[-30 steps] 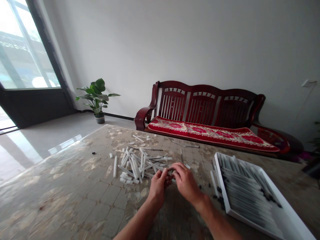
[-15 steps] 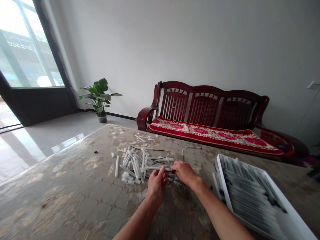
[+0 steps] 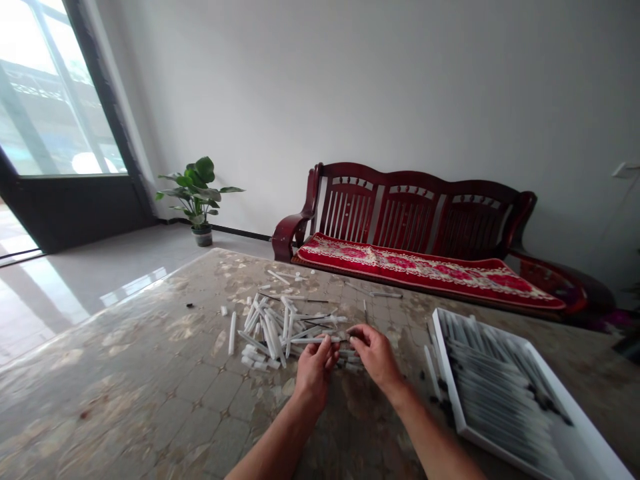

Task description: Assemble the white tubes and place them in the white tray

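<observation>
My left hand (image 3: pixel 314 370) is closed in a pinch round a slim white pen-like tube (image 3: pixel 303 341), which lies level and points left. Just to its right, my right hand (image 3: pixel 376 355) has thumb and forefinger pinched at the tube's right end, on something small and dark that I cannot make out. Behind and left of both hands spreads a loose pile of white tubes (image 3: pixel 270 330), mixed with thin dark rods. Short white cap-like pieces (image 3: pixel 254 357) lie at the pile's near edge.
On the right of the patterned table (image 3: pixel 190 413) stands a white box (image 3: pixel 583 427) filled with rows of translucent pen-like sticks with dark ends. A few more sticks (image 3: pixel 431 367) lie along its left side. Beyond the table are a red wooden bench (image 3: pixel 407 213) and a potted plant (image 3: pixel 200 190).
My right hand has turned and drawn slightly right and down, its thumb and forefinger now showing at the tube's end. My left hand stays nearly in place with the tube.
</observation>
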`<state>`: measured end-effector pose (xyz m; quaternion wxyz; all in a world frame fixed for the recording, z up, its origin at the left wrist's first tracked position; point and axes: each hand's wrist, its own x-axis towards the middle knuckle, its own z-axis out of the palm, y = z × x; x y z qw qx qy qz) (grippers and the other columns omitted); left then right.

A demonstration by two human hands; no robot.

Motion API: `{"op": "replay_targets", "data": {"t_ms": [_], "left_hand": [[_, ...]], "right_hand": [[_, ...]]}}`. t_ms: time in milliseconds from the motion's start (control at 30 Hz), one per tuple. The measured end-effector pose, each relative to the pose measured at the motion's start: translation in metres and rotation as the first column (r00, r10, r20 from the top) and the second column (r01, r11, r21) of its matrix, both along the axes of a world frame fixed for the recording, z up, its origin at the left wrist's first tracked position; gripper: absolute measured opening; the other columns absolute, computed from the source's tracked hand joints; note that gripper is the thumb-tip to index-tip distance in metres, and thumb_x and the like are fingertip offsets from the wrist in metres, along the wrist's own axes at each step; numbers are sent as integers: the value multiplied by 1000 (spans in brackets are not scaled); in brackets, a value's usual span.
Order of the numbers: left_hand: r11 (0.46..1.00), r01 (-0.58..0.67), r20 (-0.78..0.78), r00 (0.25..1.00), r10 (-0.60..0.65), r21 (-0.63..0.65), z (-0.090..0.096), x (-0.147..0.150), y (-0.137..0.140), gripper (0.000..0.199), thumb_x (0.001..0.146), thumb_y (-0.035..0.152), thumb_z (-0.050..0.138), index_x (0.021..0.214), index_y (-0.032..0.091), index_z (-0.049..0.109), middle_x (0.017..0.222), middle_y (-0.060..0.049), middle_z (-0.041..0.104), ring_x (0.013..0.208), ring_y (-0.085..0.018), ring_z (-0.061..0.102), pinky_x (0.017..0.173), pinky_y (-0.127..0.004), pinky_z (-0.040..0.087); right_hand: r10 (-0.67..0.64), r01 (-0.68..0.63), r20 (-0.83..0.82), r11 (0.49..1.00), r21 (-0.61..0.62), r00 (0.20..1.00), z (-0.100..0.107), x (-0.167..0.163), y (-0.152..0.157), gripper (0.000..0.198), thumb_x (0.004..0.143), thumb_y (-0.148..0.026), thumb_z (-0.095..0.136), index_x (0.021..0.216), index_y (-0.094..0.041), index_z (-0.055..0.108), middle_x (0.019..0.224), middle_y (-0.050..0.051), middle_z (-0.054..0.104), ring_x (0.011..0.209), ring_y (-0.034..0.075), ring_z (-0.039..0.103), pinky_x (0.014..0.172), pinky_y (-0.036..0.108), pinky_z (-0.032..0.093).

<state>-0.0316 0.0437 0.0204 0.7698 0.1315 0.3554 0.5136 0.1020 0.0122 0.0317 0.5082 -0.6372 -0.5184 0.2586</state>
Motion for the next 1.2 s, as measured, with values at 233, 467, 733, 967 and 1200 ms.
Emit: {"op": "replay_targets", "data": {"t_ms": [233, 467, 733, 967, 1200], "left_hand": [[999, 24, 26, 999, -24, 21, 1, 1, -1, 11, 82, 4, 72, 78, 12, 65, 65, -4, 72, 56, -9, 68, 54, -14, 56], [999, 25, 24, 999, -26, 32, 1, 1, -2, 12, 81, 1, 70, 77, 12, 66, 65, -3, 72, 57, -9, 69, 54, -14, 56], [999, 39, 2, 999, -39, 37, 1, 2, -3, 16, 72, 3, 79, 74, 12, 66, 64, -3, 72, 57, -10, 69, 55, -15, 56], [991, 83, -54, 996, -78, 100, -3, 1, -5, 34, 56, 21, 93, 74, 13, 65, 64, -1, 71, 58, -12, 68, 53, -17, 53], [981, 103, -118, 989, -84, 162, -7, 4, -9, 52, 41, 35, 97, 78, 14, 66, 64, 0, 69, 60, -14, 68, 49, -19, 49]], "right_hand": [[-85, 81, -394, 996, -27, 915, 1, -17, -3, 28, 62, -42, 76, 77, -19, 67, 70, 3, 72, 66, 20, 66, 54, 26, 49], [-110, 124, -429, 992, 4, 897, -3, -20, -3, 24, 60, -37, 78, 73, -18, 71, 69, 2, 71, 63, 17, 60, 54, 24, 44], [-122, 146, -395, 989, 33, 911, -9, -20, -2, 28, 62, -42, 78, 75, -18, 71, 71, 3, 72, 63, 18, 61, 56, 26, 46], [-140, 122, 158, 985, 118, 978, -9, -17, -9, 33, 86, -49, 57, 69, -21, 64, 67, 4, 67, 64, 18, 59, 62, 26, 42], [-107, 108, 346, 994, 16, 932, -6, -11, -18, 50, 97, -54, 34, 63, -23, 54, 58, 2, 59, 56, 16, 52, 55, 26, 33]]}}
